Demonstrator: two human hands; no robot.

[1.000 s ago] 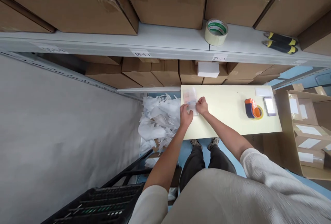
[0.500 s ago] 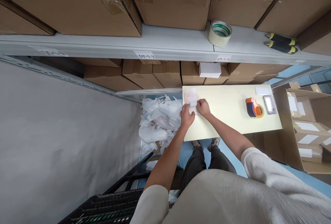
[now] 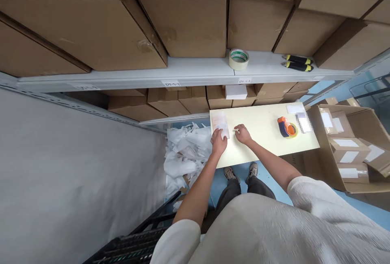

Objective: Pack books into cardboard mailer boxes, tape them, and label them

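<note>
A thin, pale packet or folded sheet with faint pink print (image 3: 219,121) lies at the left end of the cream tabletop (image 3: 256,134). My left hand (image 3: 218,142) is on its lower end, fingers and thumb gripping it near the bottom edge. My right hand (image 3: 243,134) hovers just right of the packet, apart from it. Its thumb and forefinger are pinched together, and whatever small thing is between them is too small to make out. Farther right on the table is an orange and dark blue tape dispenser (image 3: 284,127) with a roll of tape.
A white card (image 3: 295,109) lies at the table's far right corner. An open carton (image 3: 378,134) of small labelled boxes stands at the right. Crumpled white bags (image 3: 189,150) heap at the left. A tape roll (image 3: 238,59) and two black-yellow cutters (image 3: 298,63) sit on the shelf.
My right hand has moved off the packet, a little to the right. My left hand stays on it. The camera view has tilted up, showing more shelf boxes.
</note>
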